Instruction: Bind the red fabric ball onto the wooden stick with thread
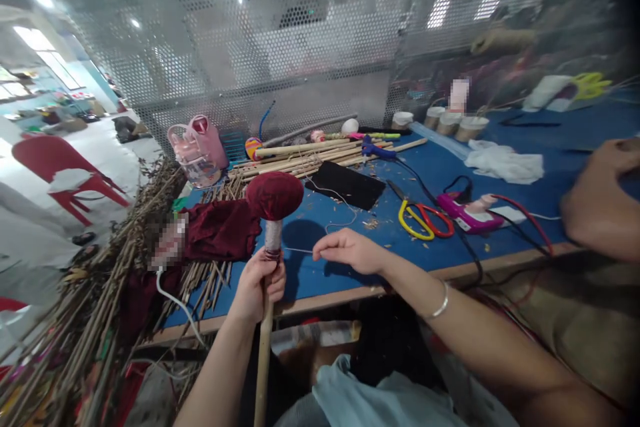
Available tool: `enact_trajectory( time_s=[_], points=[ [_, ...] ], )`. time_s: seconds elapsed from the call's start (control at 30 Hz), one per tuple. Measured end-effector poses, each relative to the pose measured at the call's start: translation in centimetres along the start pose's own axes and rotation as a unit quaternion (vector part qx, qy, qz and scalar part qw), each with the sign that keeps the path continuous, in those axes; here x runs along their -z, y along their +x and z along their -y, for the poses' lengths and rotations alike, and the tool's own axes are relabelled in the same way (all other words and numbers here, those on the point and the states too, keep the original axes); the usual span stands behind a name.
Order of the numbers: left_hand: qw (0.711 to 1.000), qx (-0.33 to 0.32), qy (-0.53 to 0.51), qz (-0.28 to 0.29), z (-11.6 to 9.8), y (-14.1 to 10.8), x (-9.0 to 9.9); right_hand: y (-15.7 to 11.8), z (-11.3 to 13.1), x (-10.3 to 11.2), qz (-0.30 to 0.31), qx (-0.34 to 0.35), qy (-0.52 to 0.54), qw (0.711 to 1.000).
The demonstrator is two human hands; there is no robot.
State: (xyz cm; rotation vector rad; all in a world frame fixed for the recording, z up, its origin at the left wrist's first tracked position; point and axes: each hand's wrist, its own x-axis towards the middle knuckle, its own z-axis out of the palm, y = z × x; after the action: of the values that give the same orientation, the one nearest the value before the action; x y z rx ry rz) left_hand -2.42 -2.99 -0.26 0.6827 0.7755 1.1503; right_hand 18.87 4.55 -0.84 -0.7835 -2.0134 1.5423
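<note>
My left hand [263,283] is closed around a wooden stick [264,353], just under its wrapped neck. A dark red cloth-covered head [275,195] tops the stick, and pale thread [273,237] is wound around the neck below it. From the neck a thin thread [300,251] runs taut to my right hand [350,250], whose fingers pinch its end. A dark red cloth [223,230] lies to the left of the stick. Right of my right hand are scissors [425,220] with yellow and red handles.
Behind lie several wooden sticks [295,159], a blue glue gun [377,149] and a black sheet [345,185]. A purple power strip [470,212] with cables sits at right. Dry stalks [100,280] pile up at left. Another person's arm [605,200] is at far right.
</note>
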Motion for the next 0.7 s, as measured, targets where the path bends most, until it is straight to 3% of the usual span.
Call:
enact_trajectory(
  time_s=[0.2, 0.37, 0.43, 0.6, 0.7],
  points=[
    [0.988, -0.053, 0.120, -0.084, 1.6, 1.1, -0.7, -1.5, -0.6, -3.7, -0.104, -0.010, 0.069, 0.992],
    [0.945, -0.088, 0.277, -0.149, 2.4, 1.4, -0.9, -2.4, -1.1, -5.5, -0.123, 0.002, 0.093, 0.988],
    [0.941, -0.087, 0.292, -0.144, 2.3, 1.5, -0.9, -2.6, -1.3, -5.7, -0.130, 0.004, 0.098, 0.987],
    [0.981, -0.029, 0.181, -0.068, 1.5, 2.1, -0.4, -2.4, -1.5, -5.8, -0.124, -0.010, 0.107, 0.986],
    [0.989, 0.011, 0.137, -0.046, 1.2, 2.0, 0.0, -2.3, -1.2, -5.7, -0.113, -0.021, 0.081, 0.990]
  ],
)
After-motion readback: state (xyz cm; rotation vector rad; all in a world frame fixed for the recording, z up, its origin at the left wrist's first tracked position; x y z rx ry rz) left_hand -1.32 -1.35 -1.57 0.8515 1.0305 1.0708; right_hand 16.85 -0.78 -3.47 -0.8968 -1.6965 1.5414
